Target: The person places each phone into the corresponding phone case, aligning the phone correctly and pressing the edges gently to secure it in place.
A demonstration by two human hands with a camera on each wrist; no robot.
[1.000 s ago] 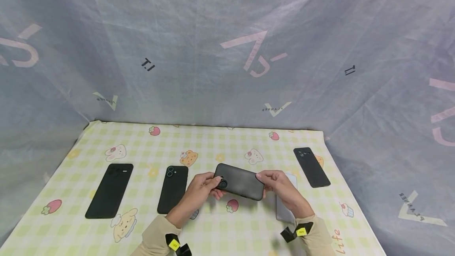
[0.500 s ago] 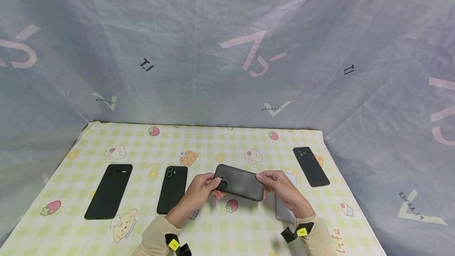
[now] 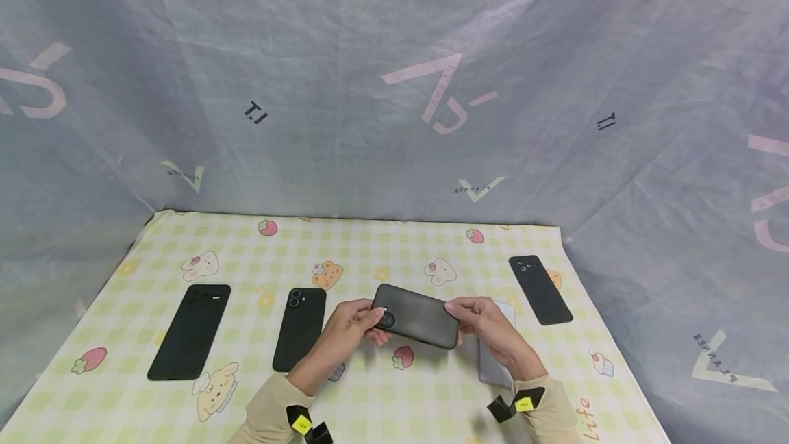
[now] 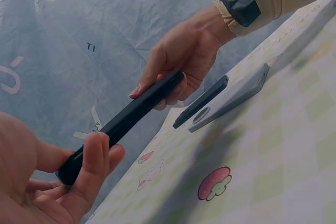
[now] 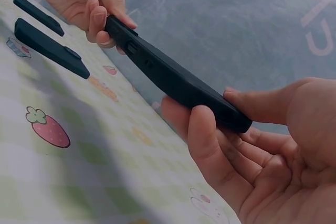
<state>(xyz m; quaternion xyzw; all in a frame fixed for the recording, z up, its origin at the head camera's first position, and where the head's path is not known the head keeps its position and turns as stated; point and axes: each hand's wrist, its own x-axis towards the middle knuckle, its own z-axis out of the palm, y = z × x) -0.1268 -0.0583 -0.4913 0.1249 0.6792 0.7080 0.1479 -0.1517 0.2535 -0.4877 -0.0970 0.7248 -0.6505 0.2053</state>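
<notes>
Both hands hold a black phone (image 3: 419, 317) sideways above the table, back and camera side up in the head view. The left hand (image 3: 349, 326) pinches its camera end, thumb on top beside the lens and fingers underneath. At the opposite end the right hand (image 3: 490, 329) grips a corner, thumb over the back. The left wrist view shows the phone (image 4: 126, 119) edge-on, well off the cloth. Seen from the right wrist, side buttons show along the edge of the phone (image 5: 173, 77). Under the right hand lies a light grey phone (image 3: 493, 365), partly hidden.
Left of the hands lie a black phone with two ringed lenses (image 3: 300, 327) and, farther left, a larger black phone (image 3: 190, 331). Another black phone (image 3: 541, 290) lies at the right. A checked tablecloth (image 3: 370, 245) covers the table; a grey curtain (image 3: 339, 88) hangs behind.
</notes>
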